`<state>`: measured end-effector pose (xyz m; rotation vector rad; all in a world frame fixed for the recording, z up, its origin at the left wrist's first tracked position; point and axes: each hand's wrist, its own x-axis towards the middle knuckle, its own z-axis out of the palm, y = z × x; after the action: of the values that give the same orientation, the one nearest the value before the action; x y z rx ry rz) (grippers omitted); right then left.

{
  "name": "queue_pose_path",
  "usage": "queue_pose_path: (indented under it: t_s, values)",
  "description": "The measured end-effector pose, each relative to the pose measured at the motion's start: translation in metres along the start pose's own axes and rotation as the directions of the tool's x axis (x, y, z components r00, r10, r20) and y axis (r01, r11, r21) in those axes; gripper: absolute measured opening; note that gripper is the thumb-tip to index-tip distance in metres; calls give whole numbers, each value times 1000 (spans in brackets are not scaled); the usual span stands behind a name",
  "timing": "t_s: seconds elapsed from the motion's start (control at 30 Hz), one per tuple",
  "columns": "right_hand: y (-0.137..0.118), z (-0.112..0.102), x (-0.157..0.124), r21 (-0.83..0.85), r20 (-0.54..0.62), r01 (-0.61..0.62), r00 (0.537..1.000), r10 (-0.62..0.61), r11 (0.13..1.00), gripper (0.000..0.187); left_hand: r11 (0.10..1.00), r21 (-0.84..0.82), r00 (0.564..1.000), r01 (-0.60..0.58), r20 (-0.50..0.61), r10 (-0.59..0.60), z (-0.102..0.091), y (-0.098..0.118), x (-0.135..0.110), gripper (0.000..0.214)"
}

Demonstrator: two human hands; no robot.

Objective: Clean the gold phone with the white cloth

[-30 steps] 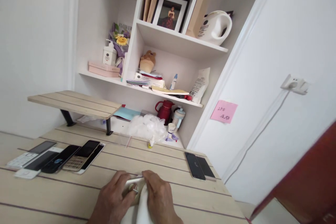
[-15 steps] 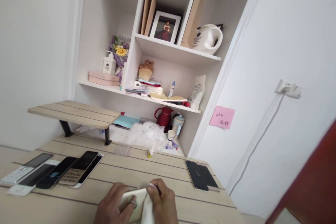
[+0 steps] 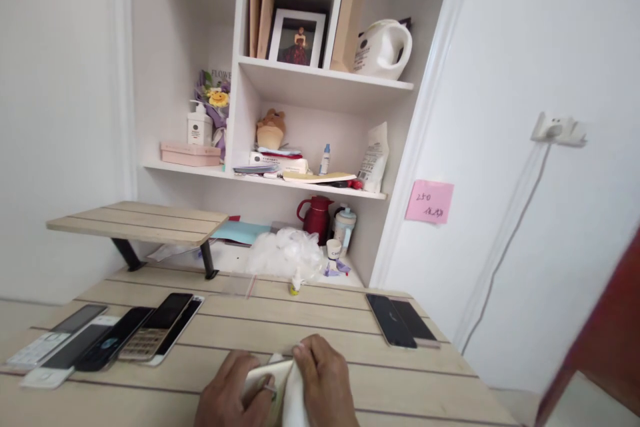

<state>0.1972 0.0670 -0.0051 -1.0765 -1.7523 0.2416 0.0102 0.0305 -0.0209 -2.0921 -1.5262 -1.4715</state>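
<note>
At the near edge of the slatted wooden desk [image 3: 300, 327], the left hand [image 3: 230, 393] grips a pale smartphone [image 3: 265, 377] while the right hand [image 3: 325, 380] pinches a white cloth [image 3: 295, 400] against it. Further phones lie to the left [image 3: 135, 333] and right [image 3: 397, 321]. Farther off are crumpled clear plastic [image 3: 283, 253] and a red thermos flask [image 3: 315, 219] beneath white shelves [image 3: 310, 83].

Left of your left hand [image 3: 230, 390]: a row of mobile phones [image 3: 107, 345] on the wooden desk [image 3: 320, 320]. Right of your right hand [image 3: 325, 380]: two phones [image 3: 390, 321] side by side. Ahead of your hands, you see a raised wooden board [image 3: 140, 223], a crumpled plastic bag [image 3: 283, 253], a red thermos jug [image 3: 315, 219] and a white shelf unit [image 3: 320, 80] holding a framed photo [image 3: 297, 39]. Farther right: a pink sticky note [image 3: 429, 201] on the wall.
</note>
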Motion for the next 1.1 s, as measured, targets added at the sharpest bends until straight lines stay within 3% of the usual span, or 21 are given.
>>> queue_pose_path:
  t_s: [0.1, 0.23, 0.47, 0.63, 0.73, 0.93, 1.1]
  values:
    - [-6, -1, -2, 9, -24, -38, 999, 38, 999, 32, 999, -13, 999, 29, -26, -29, -3, 4, 3, 8]
    - [-15, -2, -3, 54, 39, 38, 998, -40, 998, 10, 997, 31, 996, 74, -53, -72, -15, 11, 11, 10]
    - [-20, -3, -2, -23, -61, -5, 998, 4, 1000, 22, 996, 16, 996, 86, 14, -87, -18, 16, 13, 11]
    - [-25, -3, -6, -104, 12, 201, 980, -201, 974, 21, 960, 3, 960, 280, 10, -280, -22, 9, 19, 21]
    - [-26, -2, -8, -195, -23, 188, 980, -197, 962, 20, 912, 18, 911, 410, 37, -411, -26, 5, 23, 28]
    - [-30, 6, -15, -213, 71, 317, 948, -309, 924, 20, 908, -3, 907, 420, 23, -420, -27, 8, 26, 34]
    - [-20, 3, -9, -215, -45, 209, 974, -223, 954, 22, 892, -31, 892, 451, 50, -449, -24, 14, 29, 32]
